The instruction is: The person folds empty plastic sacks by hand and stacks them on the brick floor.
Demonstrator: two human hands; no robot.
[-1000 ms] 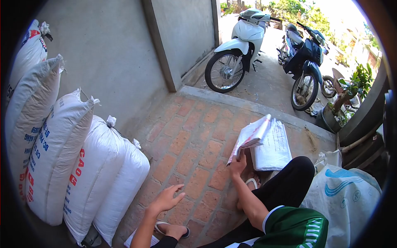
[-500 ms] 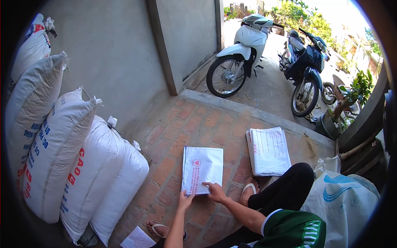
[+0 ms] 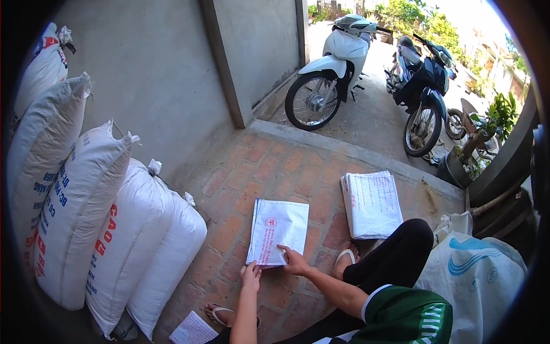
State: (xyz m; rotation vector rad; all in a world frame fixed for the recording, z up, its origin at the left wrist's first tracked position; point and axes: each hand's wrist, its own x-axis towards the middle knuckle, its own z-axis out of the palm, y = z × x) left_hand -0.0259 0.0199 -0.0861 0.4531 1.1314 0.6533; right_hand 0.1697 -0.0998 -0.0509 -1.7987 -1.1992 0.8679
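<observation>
A folded white sack (image 3: 286, 221) with a round red emblem and printed lines lies on the brick floor in front of me. My left hand (image 3: 250, 277) pinches its lower left corner. At the lower right edge, my right hand (image 3: 295, 261) grips the sack, its index finger stretched over the printed face; the fingers underneath are partly hidden. To the right, beside my sandalled foot, a neat stack of folded white sacks (image 3: 373, 206) rests on the bricks. Another printed white piece (image 3: 193, 331) lies at the bottom edge, partly out of view.
Several full white sacks (image 3: 134, 229) lean along the wall at left. A large white bag with blue waves (image 3: 472, 278) stands at my right. Past the raised concrete edge (image 3: 344, 149) are a white motorbike (image 3: 344, 54), a dark motorbike (image 3: 427, 92) and a potted plant (image 3: 455, 166).
The folded sack's lower edge has shifted slightly left and up, tilting it a little. Both hands have moved with it, the left toward the corner.
</observation>
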